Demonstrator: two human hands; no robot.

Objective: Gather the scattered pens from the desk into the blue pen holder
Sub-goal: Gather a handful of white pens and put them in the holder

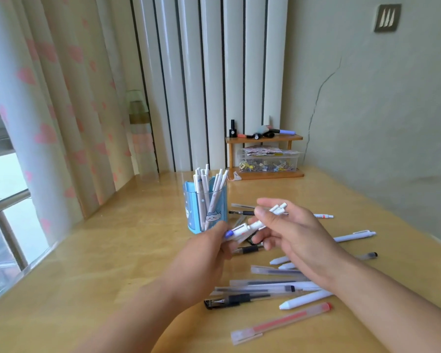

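Note:
The blue pen holder stands upright on the desk with several white pens sticking out of it. Just in front of it, my left hand and my right hand both grip a small bundle of white pens, held above the desk. Several more pens lie scattered on the desk: a red clear pen nearest me, a black one, a fat white one, and a white click pen at the right.
The wooden desk meets a window and curtain on the left. A small wooden shelf with a clear box of clips stands at the back against the wall.

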